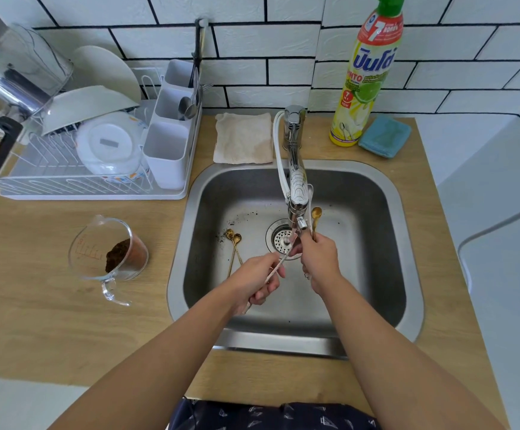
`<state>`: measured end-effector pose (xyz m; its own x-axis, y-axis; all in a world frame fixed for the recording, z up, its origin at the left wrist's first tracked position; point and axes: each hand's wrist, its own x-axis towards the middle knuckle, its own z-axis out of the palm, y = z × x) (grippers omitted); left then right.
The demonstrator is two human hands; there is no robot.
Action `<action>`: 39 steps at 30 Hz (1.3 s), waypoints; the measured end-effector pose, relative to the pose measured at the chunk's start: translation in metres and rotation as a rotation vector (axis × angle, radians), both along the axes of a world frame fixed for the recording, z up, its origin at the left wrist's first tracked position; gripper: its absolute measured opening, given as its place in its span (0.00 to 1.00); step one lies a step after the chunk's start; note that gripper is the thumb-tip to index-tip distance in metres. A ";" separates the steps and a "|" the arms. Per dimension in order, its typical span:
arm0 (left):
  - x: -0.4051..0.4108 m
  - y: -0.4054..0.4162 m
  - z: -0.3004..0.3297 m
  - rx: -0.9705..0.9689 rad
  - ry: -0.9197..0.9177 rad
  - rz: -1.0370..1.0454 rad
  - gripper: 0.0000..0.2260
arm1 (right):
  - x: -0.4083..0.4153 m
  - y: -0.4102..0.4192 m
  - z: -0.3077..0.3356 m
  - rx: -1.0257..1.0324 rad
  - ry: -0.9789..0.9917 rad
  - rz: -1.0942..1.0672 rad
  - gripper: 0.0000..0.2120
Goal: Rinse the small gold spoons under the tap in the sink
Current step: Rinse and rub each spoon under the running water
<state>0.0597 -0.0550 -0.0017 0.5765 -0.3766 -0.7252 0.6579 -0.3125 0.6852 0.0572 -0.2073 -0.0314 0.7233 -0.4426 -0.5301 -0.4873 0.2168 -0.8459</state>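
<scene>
Sink, steel, set into wooden bench; tap reaches over the drain.

Left hand: fingers curled round the handle of one spoon, which slants up toward the tap outlet; its bowl seems to sit under the stream, though blur and glare hide it.

Right hand: pinches a second gold spoon by the handle, bowl upward, just beside the tap, and appears to rub the first spoon's bowl.

Two more spoons: lie on the sink floor, left of the drain, among dark specks.

Glass jug with brown grounds: on bench, left of sink.

Handling note: keep the bowl directly in the stream, turn it so both faces are washed, hold handles firmly against slipping toward the drain.
</scene>
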 end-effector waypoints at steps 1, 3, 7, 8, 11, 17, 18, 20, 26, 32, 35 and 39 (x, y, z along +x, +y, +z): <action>0.000 0.001 -0.002 0.020 -0.033 0.008 0.17 | -0.001 -0.002 0.001 0.058 0.002 0.022 0.15; 0.000 0.002 -0.007 0.025 -0.095 0.037 0.15 | -0.005 -0.004 0.002 0.142 -0.046 0.089 0.08; -0.002 0.004 -0.009 0.026 -0.189 0.057 0.14 | -0.006 -0.002 0.003 0.126 -0.132 0.154 0.05; -0.002 0.005 -0.009 0.035 -0.210 0.053 0.14 | -0.006 -0.001 0.002 0.110 -0.121 0.149 0.04; -0.002 0.008 -0.008 0.075 -0.252 0.021 0.15 | -0.001 0.002 0.000 0.101 -0.052 0.076 0.11; -0.004 0.017 -0.012 0.088 -0.216 0.011 0.15 | -0.008 0.006 -0.004 -0.038 -0.101 0.227 0.07; -0.003 0.017 -0.012 0.086 -0.211 0.009 0.15 | -0.008 0.007 -0.004 -0.052 -0.111 0.223 0.06; -0.002 0.014 -0.011 0.068 -0.191 0.005 0.15 | -0.006 0.008 -0.004 -0.032 -0.105 0.153 0.07; -0.002 0.011 -0.010 0.056 -0.139 0.003 0.15 | -0.006 0.000 -0.003 0.062 -0.071 0.128 0.12; -0.002 0.008 -0.008 0.031 -0.110 0.039 0.14 | -0.008 0.005 -0.003 -0.031 -0.105 0.167 0.09; -0.003 0.010 -0.008 0.041 -0.106 0.020 0.14 | -0.005 0.003 -0.002 0.049 -0.046 0.088 0.15; -0.002 0.014 -0.005 0.052 -0.091 0.026 0.14 | -0.012 0.003 -0.004 -0.055 -0.110 0.255 0.09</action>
